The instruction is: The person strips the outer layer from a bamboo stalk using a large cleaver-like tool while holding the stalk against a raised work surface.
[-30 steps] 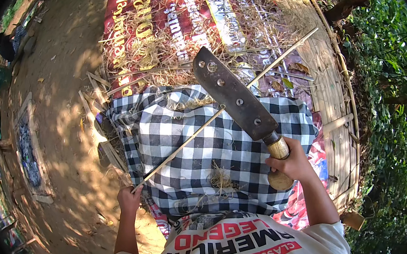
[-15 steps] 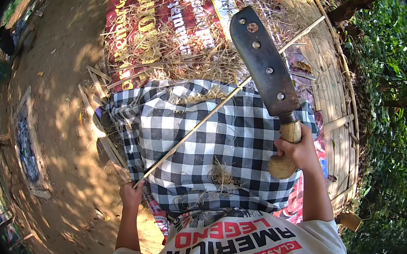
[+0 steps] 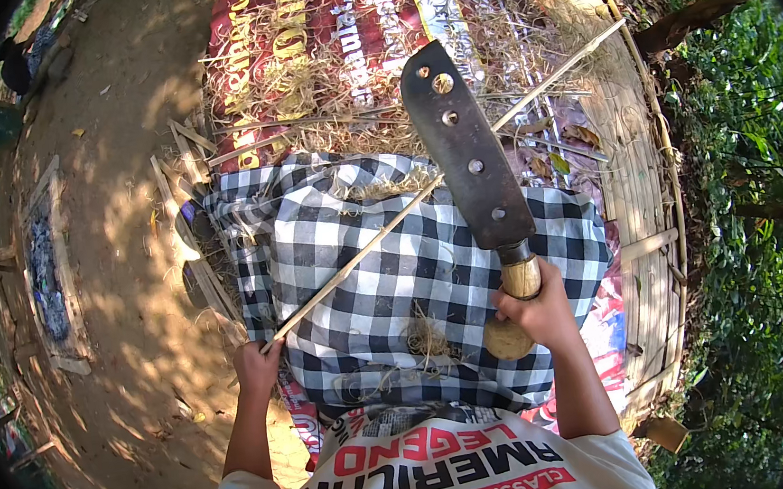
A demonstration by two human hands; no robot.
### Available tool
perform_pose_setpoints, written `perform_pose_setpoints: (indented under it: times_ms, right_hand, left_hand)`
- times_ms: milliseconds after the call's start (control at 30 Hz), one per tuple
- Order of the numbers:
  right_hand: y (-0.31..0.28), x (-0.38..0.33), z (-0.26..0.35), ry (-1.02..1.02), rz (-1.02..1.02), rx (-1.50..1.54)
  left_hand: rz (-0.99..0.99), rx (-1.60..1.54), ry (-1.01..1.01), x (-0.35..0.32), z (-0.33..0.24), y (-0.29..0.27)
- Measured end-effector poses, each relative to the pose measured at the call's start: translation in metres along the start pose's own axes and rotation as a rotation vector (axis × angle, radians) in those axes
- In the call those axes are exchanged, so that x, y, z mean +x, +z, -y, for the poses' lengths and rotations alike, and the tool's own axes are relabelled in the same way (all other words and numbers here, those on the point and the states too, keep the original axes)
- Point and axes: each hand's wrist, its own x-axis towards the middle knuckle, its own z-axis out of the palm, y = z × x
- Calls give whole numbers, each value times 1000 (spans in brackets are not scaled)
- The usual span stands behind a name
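My left hand [image 3: 257,365] grips the near end of a long thin bamboo strip [image 3: 381,231]. The strip runs diagonally up to the right across a black-and-white checked cloth [image 3: 359,296] over my lap. My right hand [image 3: 540,310] holds the wooden handle of a big dark cleaver [image 3: 465,146]. The cleaver's wide blade has several round holes, points away from me and crosses over the strip near its middle.
A red printed banner [image 3: 312,33] strewn with dry straw and shavings lies ahead. Loose bamboo slats [image 3: 180,185] lie at the cloth's left edge. A woven bamboo platform [image 3: 639,190] curves along the right, with green bushes [image 3: 763,234] past it. Bare dirt [image 3: 127,272] lies on the left.
The cleaver has swung from a slant leftward to nearly upright over the strip. The strip and my left hand have barely moved.
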Motion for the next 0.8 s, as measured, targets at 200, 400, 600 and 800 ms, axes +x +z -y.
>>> perform_pose_setpoints:
  times_ms: [200,400,600,800]
  right_hand:
    - [-11,4,5,-78,87,-135]
    - [-5,6,9,-65,-44,88]
    - [30,-6,-4,-141,195,-322]
    - [-2,9,25,-69,-40,17]
  left_hand:
    - [19,1,-15,-1,0,-3]
    - [-20,14,-14,2,1,15]
    - [47,7,-39,5,-14,-4]
    - [63,-24,20,5,-11,8]
